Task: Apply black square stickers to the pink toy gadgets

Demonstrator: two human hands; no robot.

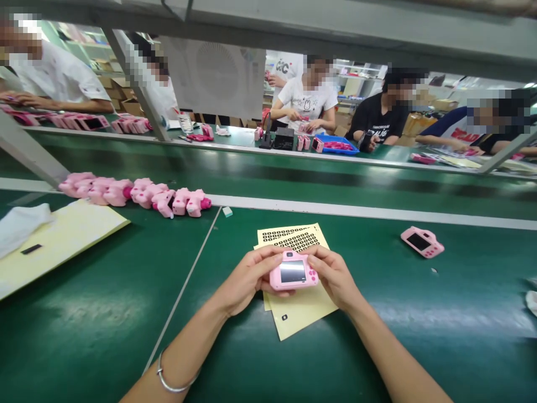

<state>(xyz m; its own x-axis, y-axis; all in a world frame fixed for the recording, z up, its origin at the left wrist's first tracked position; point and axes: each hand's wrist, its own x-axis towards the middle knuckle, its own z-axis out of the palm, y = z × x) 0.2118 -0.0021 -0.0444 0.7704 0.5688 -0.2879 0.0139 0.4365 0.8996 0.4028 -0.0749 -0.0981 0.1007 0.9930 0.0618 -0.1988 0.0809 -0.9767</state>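
Observation:
A pink toy camera (293,272) is held between both hands, its screen side facing up toward me. My left hand (255,275) grips its left side, with the thumb near the top and fingers underneath. At the upper right corner, my right hand (333,274) pinches the camera near the small dark viewfinder window. Beneath the hands lie yellow sticker sheets (302,322) with rows of small black square stickers; a single sticker sits near the lower edge of the top sheet.
Another pink toy camera (422,242) lies to the right on the green table (419,352). A row of pink toy cameras (113,191) stands at the back left, near a yellow board (62,240). A small pale block (227,211) rests behind. Several people work at the opposite bench.

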